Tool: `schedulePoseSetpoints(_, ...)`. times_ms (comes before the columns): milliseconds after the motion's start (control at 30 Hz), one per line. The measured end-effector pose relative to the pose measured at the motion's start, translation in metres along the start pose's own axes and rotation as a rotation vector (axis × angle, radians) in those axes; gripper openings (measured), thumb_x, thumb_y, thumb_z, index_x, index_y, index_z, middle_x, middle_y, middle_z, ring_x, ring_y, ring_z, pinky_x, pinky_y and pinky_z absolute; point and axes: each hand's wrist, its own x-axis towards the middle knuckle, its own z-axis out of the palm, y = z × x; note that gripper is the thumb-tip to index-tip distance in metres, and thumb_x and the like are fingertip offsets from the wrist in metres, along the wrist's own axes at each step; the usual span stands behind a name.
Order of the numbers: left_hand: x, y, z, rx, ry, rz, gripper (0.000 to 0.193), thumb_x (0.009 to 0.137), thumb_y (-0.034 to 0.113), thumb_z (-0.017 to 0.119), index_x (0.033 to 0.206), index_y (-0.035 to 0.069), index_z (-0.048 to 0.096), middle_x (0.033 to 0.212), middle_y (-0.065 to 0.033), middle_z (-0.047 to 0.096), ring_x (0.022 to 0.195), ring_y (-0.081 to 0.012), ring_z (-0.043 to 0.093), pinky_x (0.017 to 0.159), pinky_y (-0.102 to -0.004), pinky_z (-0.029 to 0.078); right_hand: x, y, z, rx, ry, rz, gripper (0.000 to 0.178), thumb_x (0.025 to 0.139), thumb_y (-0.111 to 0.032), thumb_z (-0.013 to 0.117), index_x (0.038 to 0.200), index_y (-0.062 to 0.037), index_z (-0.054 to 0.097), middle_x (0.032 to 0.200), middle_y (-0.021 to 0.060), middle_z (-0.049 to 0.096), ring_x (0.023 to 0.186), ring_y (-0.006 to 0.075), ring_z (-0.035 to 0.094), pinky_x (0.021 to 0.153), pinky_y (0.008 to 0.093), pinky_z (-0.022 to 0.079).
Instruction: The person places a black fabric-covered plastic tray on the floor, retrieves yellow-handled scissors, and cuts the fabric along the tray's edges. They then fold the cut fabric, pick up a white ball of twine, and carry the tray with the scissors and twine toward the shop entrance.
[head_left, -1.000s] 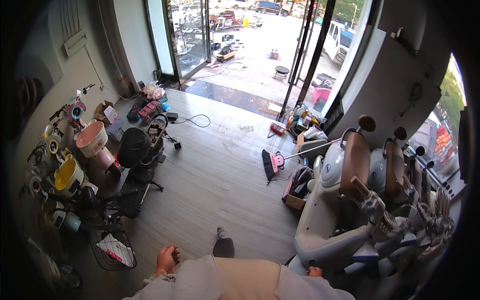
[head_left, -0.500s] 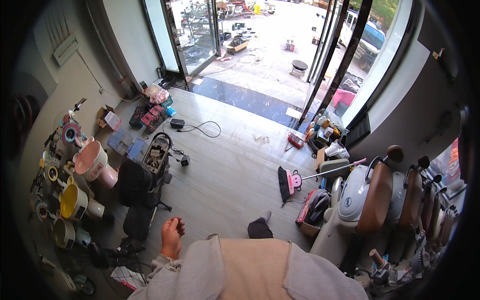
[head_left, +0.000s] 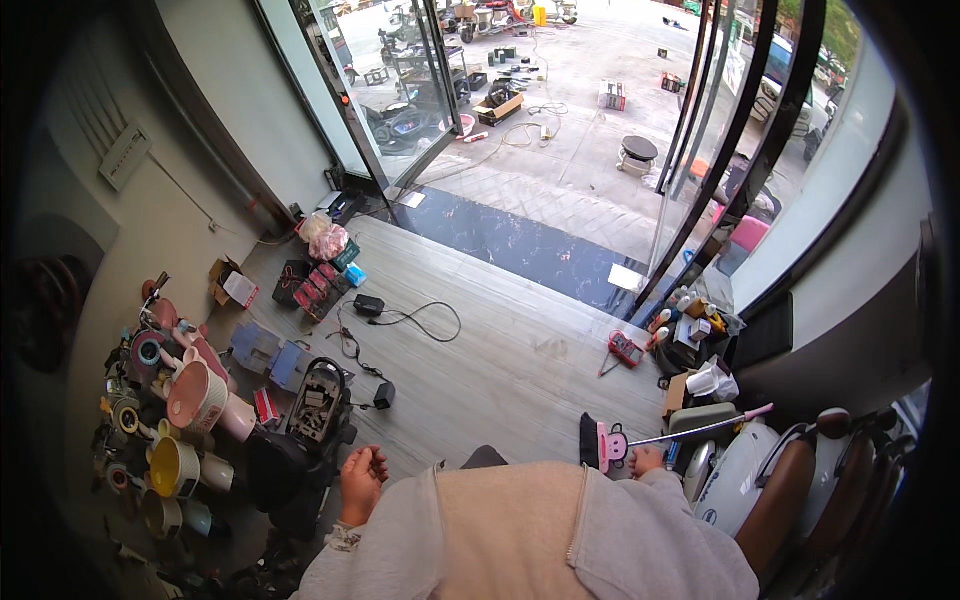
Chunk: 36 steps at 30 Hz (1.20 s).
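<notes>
My left hand [head_left: 363,485] hangs at my left side with its fingers loosely curled and nothing seen in them. Nearest to it is a black folding frame with a grey tray of small parts [head_left: 321,396]. My right hand [head_left: 647,460] has come into view at my right side, its fingers curled in, and nothing shows in it. In the picture it sits just below a pink-and-black broom [head_left: 604,442] on the floor, whose long handle runs to the right. I cannot see the hand touching the broom.
Scooters with pink and yellow baskets [head_left: 197,395] line the left. White scooters with brown seats [head_left: 775,490] stand right. A charger with a cable [head_left: 369,305] and a red multimeter [head_left: 626,348] lie on the floor. Ahead, a glass door [head_left: 400,90] stands open beyond the dark threshold [head_left: 500,240].
I have moved forward, so the doorway and floor things are nearer and the view has turned slightly. My right hand has come into view; my left hand stays loosely curled.
</notes>
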Motion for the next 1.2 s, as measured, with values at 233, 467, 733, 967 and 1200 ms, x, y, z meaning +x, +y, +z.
schedulePoseSetpoints(233, 0.159, 0.040, 0.100, 0.011, 0.133, 0.001, 0.014, 0.096, 0.021, 0.051, 0.098, 0.009, 0.058, 0.077, 0.0011, 0.057, 0.064, -0.0099, 0.051, 0.057, -0.0252, 0.043, 0.107, -0.216, 0.095, -0.089, -0.057, -0.087, 0.025, 0.090, -0.023, 0.056, 0.098, 0.0005, 0.061, 0.077, 0.0108, 0.065, 0.066, 0.0200, 0.064, 0.054, 0.0319, 0.051)
schedulePoseSetpoints(467, 0.348, 0.145, 0.304, 0.135, -0.137, 0.036, 0.016, 0.096, 0.022, 0.051, 0.100, 0.008, 0.060, 0.080, 0.0000, 0.060, 0.068, -0.0086, 0.052, 0.062, -0.0232, 0.043, 0.151, -0.249, 0.045, -0.412, 0.101, -0.068, 0.032, 0.085, -0.028, 0.059, 0.095, 0.0008, 0.069, 0.075, 0.0110, 0.068, 0.076, 0.0247, 0.068, 0.070, 0.0360, 0.054)
schedulePoseSetpoints(733, 0.505, 0.199, 0.508, 0.286, -0.355, 0.053, 0.019, 0.097, 0.021, 0.051, 0.102, 0.006, 0.061, 0.083, -0.0016, 0.062, 0.070, -0.0085, 0.054, 0.064, -0.0235, 0.045, 0.271, -0.291, 0.050, -0.134, 0.216, 0.356, 0.027, 0.087, -0.026, 0.057, 0.094, -0.0008, 0.064, 0.076, 0.0107, 0.065, 0.070, 0.0228, 0.064, 0.061, 0.0344, 0.050)
schedulePoseSetpoints(967, 0.588, 0.239, 0.615, 0.243, -0.308, -0.075, 0.020, 0.097, 0.021, 0.050, 0.104, 0.005, 0.059, 0.086, -0.0021, 0.061, 0.071, -0.0087, 0.054, 0.066, -0.0230, 0.045, 0.453, -0.476, 0.047, -0.173, 0.131, 0.285, 0.021, 0.090, -0.022, 0.055, 0.091, -0.0021, 0.060, 0.073, 0.0090, 0.061, 0.061, 0.0191, 0.059, 0.049, 0.0318, 0.046)
schedulePoseSetpoints(1200, 0.699, 0.267, 0.699, 0.199, -0.098, -0.056, 0.019, 0.097, 0.021, 0.049, 0.102, 0.006, 0.059, 0.082, -0.0012, 0.061, 0.069, -0.0079, 0.053, 0.063, -0.0227, 0.045, 0.668, -0.802, 0.072, 0.208, 0.167, -0.214, 0.020, 0.094, -0.022, 0.052, 0.095, -0.0024, 0.057, 0.073, 0.0050, 0.058, 0.055, 0.0116, 0.053, 0.043, 0.0259, 0.042)
